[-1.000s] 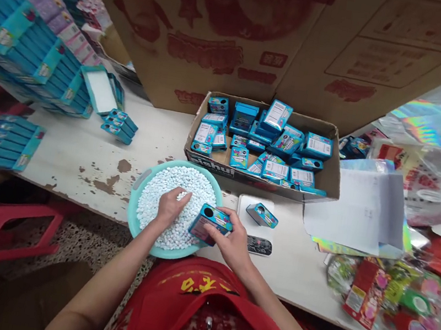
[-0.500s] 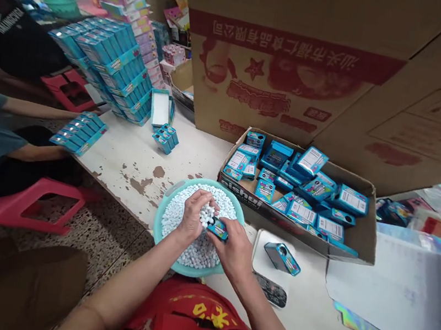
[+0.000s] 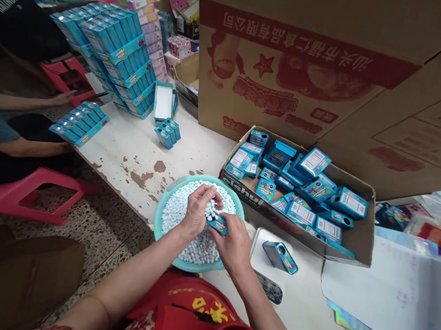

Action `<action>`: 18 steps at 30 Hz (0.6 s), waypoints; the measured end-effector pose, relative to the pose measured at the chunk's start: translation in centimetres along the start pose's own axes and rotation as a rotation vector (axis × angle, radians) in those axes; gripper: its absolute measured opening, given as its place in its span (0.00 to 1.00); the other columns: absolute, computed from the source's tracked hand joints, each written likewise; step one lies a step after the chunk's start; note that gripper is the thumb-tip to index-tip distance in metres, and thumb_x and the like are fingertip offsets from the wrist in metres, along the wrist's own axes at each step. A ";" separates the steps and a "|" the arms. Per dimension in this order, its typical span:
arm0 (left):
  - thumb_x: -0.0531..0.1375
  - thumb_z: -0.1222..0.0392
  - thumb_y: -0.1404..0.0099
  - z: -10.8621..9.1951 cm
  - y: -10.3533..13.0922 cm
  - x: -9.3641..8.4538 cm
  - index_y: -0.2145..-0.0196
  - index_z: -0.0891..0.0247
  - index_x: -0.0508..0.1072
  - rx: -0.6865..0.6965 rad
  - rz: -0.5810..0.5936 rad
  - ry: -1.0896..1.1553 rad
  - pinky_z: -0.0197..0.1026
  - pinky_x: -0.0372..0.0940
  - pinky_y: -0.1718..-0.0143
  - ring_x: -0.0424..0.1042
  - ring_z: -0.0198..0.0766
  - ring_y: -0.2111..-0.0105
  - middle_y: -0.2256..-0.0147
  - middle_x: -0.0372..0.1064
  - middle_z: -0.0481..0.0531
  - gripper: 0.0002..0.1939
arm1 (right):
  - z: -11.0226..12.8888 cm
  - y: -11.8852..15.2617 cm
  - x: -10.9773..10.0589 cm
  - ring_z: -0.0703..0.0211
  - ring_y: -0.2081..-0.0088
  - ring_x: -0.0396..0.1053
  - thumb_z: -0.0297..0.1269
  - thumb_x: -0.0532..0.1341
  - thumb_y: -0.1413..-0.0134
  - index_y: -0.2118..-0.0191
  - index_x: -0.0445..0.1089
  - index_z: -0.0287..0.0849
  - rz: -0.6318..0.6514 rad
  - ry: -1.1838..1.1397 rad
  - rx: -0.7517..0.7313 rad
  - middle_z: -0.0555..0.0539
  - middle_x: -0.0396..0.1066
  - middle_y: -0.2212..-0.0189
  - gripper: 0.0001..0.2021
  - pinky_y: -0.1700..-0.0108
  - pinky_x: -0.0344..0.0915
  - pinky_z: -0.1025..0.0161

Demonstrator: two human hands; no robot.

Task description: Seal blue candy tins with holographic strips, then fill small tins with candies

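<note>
My left hand (image 3: pixel 196 211) is curled around a handful of small white candies (image 3: pixel 212 208), fingers closed. My right hand (image 3: pixel 236 245) grips a small blue candy box (image 3: pixel 219 225) between thumb and fingers. The box lies tilted right against the candies in the left hand, its opening hidden by them. Both hands are over a turquoise basin (image 3: pixel 159 216) filled with loose white candies (image 3: pixel 174 211). To the right, another blue box (image 3: pixel 280 256) lies on a white scale (image 3: pixel 260 244) with a dark panel (image 3: pixel 270 288).
Beyond the basin stands a cardboard tray (image 3: pixel 368 238) of blue boxes, backed by a large carton (image 3: pixel 346 56). Blue packs are stacked (image 3: pixel 127 66) at the far left. A co-worker's arm (image 3: pixel 31 146) is near a blue pack (image 3: pixel 80 123). Papers (image 3: pixel 384 291) lie right.
My hands stay over the basin, with the box slightly shifted against the candies. The co-worker's far hand has come away from the blue pack. The whole view has shifted slightly.
</note>
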State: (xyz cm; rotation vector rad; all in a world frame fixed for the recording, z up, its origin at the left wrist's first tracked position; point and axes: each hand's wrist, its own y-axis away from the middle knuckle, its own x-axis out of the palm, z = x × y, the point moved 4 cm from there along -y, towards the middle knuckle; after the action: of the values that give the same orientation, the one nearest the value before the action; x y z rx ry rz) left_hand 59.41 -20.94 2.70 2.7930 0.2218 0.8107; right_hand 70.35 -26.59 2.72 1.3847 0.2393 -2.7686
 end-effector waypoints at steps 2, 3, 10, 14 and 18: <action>0.63 0.52 0.45 -0.2 0.0 0.1 0.76 0.65 0.66 -0.003 -0.002 -0.008 0.36 0.63 0.75 0.67 0.31 0.80 0.78 0.66 0.46 0.14 | 0.1 -0.2 -0.1 0.49 0.58 0.69 0.40 0.63 0.49 0.56 0.67 0.44 0.019 -0.002 -0.001 0.44 0.72 0.61 0.14 0.59 0.64 0.57; 0.63 0.52 0.45 -0.3 0.0 0.1 0.76 0.65 0.66 -0.002 -0.006 -0.008 0.36 0.62 0.76 0.67 0.31 0.80 0.78 0.65 0.45 0.14 | 0.1 -0.3 -0.1 0.50 0.58 0.69 0.40 0.63 0.49 0.56 0.67 0.44 0.024 -0.003 0.005 0.44 0.72 0.61 0.14 0.59 0.64 0.58; 0.62 0.52 0.45 -0.2 0.1 0.5 0.76 0.64 0.66 0.017 0.022 -0.017 0.35 0.62 0.76 0.66 0.31 0.79 0.78 0.65 0.45 0.14 | 0.1 -0.6 -0.5 0.51 0.58 0.68 0.37 0.64 0.51 0.56 0.67 0.44 0.016 -0.039 0.004 0.45 0.71 0.61 0.15 0.58 0.64 0.58; 0.61 0.52 0.43 -0.4 0.2 0.4 0.76 0.64 0.66 0.059 0.015 -0.083 0.35 0.61 0.75 0.65 0.31 0.78 0.78 0.65 0.45 0.13 | 0.0 -0.5 -0.4 0.51 0.58 0.68 0.37 0.64 0.52 0.57 0.67 0.44 -0.037 -0.099 0.036 0.46 0.71 0.62 0.14 0.58 0.64 0.58; 0.59 0.52 0.40 -0.5 0.4 0.2 0.77 0.64 0.64 0.136 0.039 -0.185 0.34 0.60 0.74 0.62 0.30 0.79 0.80 0.61 0.44 0.15 | 0.2 -0.5 -0.3 0.52 0.60 0.69 0.32 0.65 0.55 0.59 0.67 0.43 -0.082 -0.136 0.049 0.46 0.71 0.63 0.14 0.59 0.65 0.58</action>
State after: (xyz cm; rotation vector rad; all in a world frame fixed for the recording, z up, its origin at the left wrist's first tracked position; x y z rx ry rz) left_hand 59.35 -21.21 3.33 2.9857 0.1982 0.5595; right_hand 70.30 -26.15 3.19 1.2163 0.2295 -2.9395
